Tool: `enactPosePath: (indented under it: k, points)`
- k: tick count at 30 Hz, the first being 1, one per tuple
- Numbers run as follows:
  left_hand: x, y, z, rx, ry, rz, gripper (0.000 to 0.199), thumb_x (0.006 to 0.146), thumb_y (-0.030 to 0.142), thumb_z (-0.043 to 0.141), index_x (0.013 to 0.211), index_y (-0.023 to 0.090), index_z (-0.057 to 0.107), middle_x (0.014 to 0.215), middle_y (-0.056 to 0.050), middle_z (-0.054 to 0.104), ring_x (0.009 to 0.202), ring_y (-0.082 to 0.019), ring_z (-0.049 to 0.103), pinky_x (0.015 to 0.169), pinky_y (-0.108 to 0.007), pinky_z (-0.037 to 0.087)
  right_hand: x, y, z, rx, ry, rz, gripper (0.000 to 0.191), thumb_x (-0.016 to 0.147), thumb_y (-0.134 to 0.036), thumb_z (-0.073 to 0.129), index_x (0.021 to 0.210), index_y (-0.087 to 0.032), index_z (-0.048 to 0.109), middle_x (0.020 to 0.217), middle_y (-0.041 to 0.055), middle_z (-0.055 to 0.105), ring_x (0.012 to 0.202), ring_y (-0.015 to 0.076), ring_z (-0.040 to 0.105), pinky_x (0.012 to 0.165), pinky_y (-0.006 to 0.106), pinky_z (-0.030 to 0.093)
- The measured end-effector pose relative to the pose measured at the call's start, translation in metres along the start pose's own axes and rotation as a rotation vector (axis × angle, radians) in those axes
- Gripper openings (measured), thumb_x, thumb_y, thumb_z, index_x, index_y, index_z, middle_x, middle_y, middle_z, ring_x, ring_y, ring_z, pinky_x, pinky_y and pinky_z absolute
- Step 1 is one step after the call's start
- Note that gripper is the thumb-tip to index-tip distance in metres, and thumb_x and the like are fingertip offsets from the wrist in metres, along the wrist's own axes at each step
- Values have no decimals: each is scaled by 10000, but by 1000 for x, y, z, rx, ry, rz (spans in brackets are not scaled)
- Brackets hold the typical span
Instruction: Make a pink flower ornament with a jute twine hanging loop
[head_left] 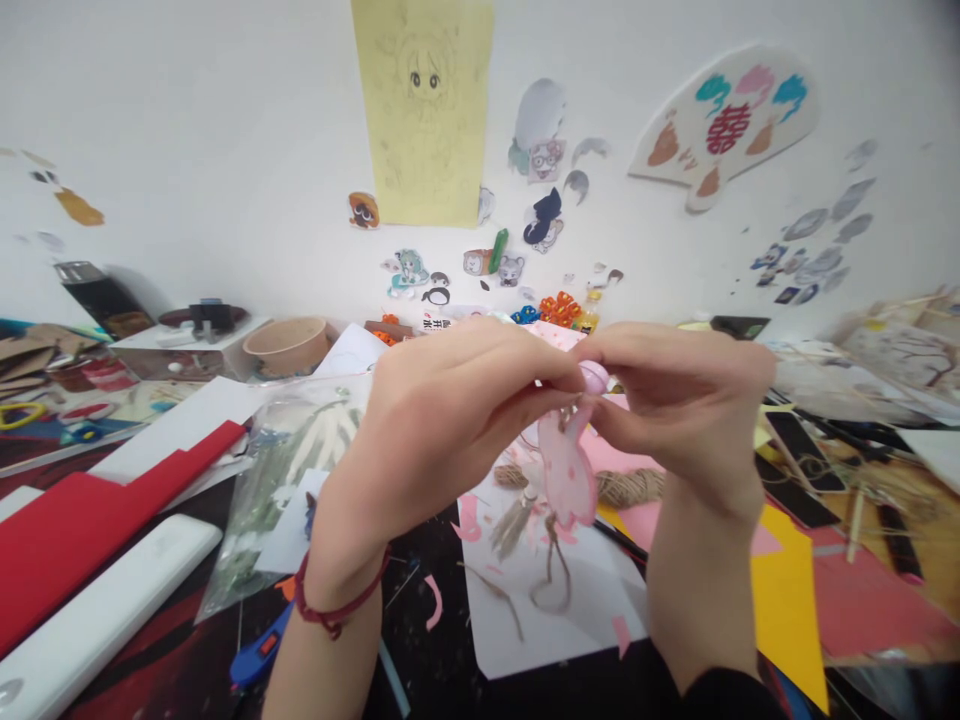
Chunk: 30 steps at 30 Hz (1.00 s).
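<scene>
Close together in mid-view, my left hand (450, 420) and my right hand (682, 410) are both closed in a pinch around a small shiny pink bell (594, 377). Their fingertips partly cover its cord or fastening. Below the bell hangs a pale pink petal-shaped pendant (568, 470) with darker spots and edges. Near its lower end are a beige tassel (514, 525) and a thin brown cord loop (555, 590); I cannot tell whether the tassel is joined to it. Under them lies a white paper sheet (525, 640) with pink scraps.
A twine bundle (634, 487) and yellow paper (795, 600) lie at the right. To the left are a clear plastic bag (240, 530), a blue cutter (259, 650), a red sheet (97, 530) and a long white case (112, 620). A white wall stands behind.
</scene>
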<state>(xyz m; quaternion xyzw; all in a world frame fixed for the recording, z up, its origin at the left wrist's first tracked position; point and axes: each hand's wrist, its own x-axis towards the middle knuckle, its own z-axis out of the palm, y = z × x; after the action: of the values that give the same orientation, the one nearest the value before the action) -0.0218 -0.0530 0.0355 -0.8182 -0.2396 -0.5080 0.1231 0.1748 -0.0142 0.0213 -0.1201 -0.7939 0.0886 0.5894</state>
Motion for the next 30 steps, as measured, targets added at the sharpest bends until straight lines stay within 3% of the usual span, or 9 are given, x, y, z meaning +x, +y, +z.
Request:
enactPosePath:
  k: [7, 15, 30]
  points:
    - [-1, 2, 1, 41, -55, 26, 151, 939, 123, 646, 899, 265, 679, 856, 55, 761, 802, -117, 709, 737, -259, 554, -1, 1, -7, -62, -56, -35, 264, 751, -43, 708, 891, -261, 761, 758, -40, 713, 656, 127, 628, 621, 289, 529]
    - [-5, 3, 2, 139, -113, 43, 85, 964, 141, 603, 932, 182, 669, 849, 8, 729, 792, -123, 661, 739, -272, 501, -3, -4, -8, -80, -69, 28, 223, 781, -65, 692, 875, -260, 748, 743, -41, 692, 645, 119, 602, 643, 289, 523]
    - [0, 8, 0, 132, -133, -4, 88, 964, 109, 584, 920, 167, 634, 839, 44, 699, 766, -75, 633, 717, -209, 464, -3, -1, -9, 111, -85, 73, 237, 783, -86, 789, 979, -218, 811, 780, 15, 733, 712, 154, 666, 654, 308, 522]
